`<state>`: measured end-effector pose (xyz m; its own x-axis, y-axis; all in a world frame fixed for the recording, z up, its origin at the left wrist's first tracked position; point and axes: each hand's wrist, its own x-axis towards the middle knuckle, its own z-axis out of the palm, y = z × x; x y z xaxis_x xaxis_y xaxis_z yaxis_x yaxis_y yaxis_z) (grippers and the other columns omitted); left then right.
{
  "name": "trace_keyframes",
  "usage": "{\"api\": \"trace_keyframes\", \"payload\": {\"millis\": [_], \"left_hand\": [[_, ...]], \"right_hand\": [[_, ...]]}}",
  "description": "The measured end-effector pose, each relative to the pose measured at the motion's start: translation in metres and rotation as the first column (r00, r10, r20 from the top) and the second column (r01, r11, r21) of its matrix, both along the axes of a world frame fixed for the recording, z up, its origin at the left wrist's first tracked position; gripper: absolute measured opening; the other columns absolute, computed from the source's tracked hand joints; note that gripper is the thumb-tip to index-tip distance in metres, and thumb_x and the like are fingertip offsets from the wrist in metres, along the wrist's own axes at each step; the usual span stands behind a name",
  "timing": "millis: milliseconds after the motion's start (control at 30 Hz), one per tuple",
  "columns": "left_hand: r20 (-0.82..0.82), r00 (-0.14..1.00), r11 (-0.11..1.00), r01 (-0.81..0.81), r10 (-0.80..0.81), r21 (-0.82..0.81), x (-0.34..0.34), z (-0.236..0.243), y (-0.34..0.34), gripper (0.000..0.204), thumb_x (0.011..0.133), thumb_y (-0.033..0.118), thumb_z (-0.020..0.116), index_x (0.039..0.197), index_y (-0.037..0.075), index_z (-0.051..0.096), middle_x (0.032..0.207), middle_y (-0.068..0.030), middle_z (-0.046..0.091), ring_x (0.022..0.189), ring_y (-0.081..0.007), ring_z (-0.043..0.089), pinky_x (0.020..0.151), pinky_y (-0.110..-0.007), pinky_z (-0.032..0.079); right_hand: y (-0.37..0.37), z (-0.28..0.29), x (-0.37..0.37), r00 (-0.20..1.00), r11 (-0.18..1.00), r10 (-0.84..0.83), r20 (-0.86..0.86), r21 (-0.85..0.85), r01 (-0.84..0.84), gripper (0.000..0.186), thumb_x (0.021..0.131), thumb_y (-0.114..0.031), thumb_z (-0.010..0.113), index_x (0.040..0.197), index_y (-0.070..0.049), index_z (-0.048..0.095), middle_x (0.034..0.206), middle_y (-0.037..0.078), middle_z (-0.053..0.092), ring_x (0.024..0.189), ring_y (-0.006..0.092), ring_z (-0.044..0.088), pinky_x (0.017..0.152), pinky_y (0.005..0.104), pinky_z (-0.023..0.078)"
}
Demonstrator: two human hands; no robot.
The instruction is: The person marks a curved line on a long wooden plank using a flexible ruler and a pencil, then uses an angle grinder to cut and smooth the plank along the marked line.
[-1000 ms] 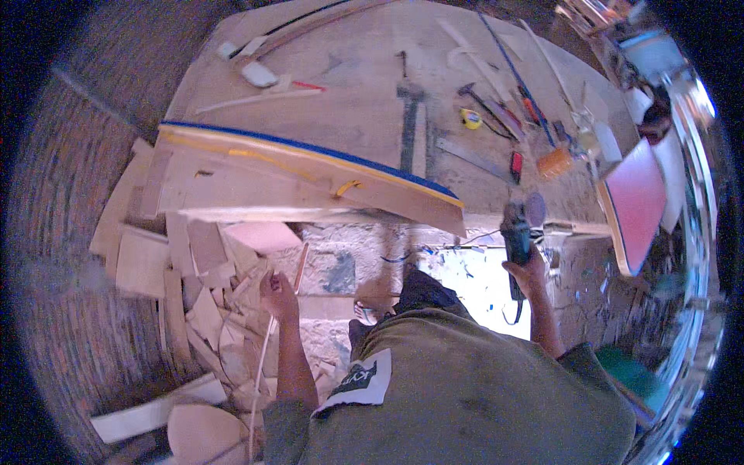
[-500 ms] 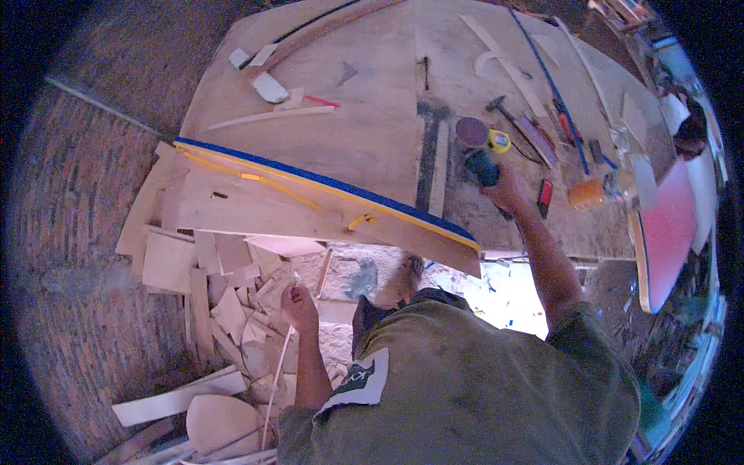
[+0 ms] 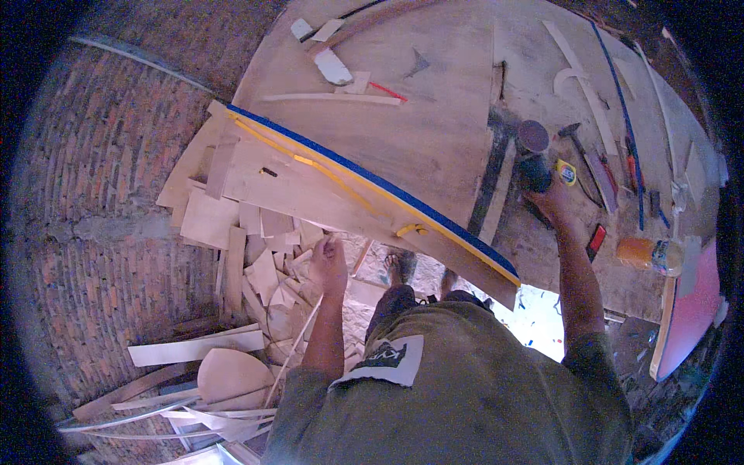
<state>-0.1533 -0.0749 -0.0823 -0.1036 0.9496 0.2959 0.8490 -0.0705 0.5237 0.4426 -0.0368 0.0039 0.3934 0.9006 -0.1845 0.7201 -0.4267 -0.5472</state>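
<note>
My right hand (image 3: 552, 198) is closed around the body of a dark teal angle grinder (image 3: 535, 172) with a round brown disc, over the right part of the plywood table (image 3: 442, 139). Beside it on the right lies a yellow tape measure (image 3: 566, 172). Closed in a fist, my left hand (image 3: 329, 267) hangs off the table's near side. A thin pale cord or strip (image 3: 297, 341) runs down from by its wrist; whether the fingers hold it cannot be made out. A long board edged with a blue and yellow strip (image 3: 364, 182) lies slanting between the hands.
A hammer (image 3: 581, 143), a red and black tool (image 3: 596, 242) and an orange bottle (image 3: 649, 254) lie on the right side. Wood offcuts (image 3: 263, 275) are heaped on the floor at left, near a brick wall (image 3: 101, 294). A pink panel (image 3: 690, 302) leans at far right.
The view has turned, so the table has shifted rightward. My left hand has come up closer to the board's edge. The grinder is still in my right hand, by the tape measure.
</note>
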Motion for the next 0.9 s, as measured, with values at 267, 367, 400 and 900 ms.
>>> {"api": "trace_keyframes", "payload": {"millis": [267,367,400,900], "left_hand": [[0.69,0.671,0.957,-0.106,0.27,-0.271,0.041,0.038,0.135,0.04,0.088,0.037,0.08,0.094,-0.002,0.071,0.076,-0.0074,0.068,0.068,-0.0156,0.062,0.066,-0.031,0.052],[0.335,0.862,0.845,-0.178,0.381,-0.504,0.042,0.043,0.186,0.05,0.085,0.048,0.081,0.082,0.0,0.071,0.07,-0.0087,0.067,0.065,-0.0157,0.062,0.064,-0.032,0.052],[0.315,0.868,0.844,-0.19,0.383,-0.502,0.046,0.047,0.197,0.052,0.084,0.05,0.081,0.078,0.0,0.07,0.069,-0.009,0.067,0.065,-0.0159,0.063,0.064,-0.033,0.053],[0.79,0.327,0.804,0.128,0.519,-0.581,0.059,0.099,0.207,0.035,0.081,0.021,0.082,0.097,0.001,0.058,0.085,-0.0101,0.066,0.065,-0.0201,0.068,0.047,-0.034,0.056]], "right_hand": [[-0.044,0.025,-0.065,0.98,0.998,0.033,0.198,0.043,-0.043,0.081,0.068,-0.041,0.091,0.134,-0.007,0.059,0.13,0.022,0.062,0.123,0.0416,0.058,0.105,0.0494,0.047],[-0.071,0.04,-0.143,0.948,0.945,0.319,0.007,-0.08,-0.317,0.07,0.072,-0.038,0.088,0.131,-0.011,0.062,0.129,0.022,0.062,0.122,0.0423,0.058,0.105,0.0522,0.046],[-0.072,0.046,-0.162,0.911,0.902,0.408,-0.057,-0.132,-0.412,0.065,0.074,-0.037,0.087,0.129,-0.012,0.063,0.128,0.022,0.062,0.121,0.0425,0.058,0.105,0.0532,0.046],[-0.13,0.041,-0.219,0.871,0.98,0.136,0.471,0.064,-0.188,0.036,0.071,-0.012,0.071,0.105,-0.008,0.058,0.108,0.02,0.059,0.099,0.0431,0.058,0.084,0.0571,0.046]]}}
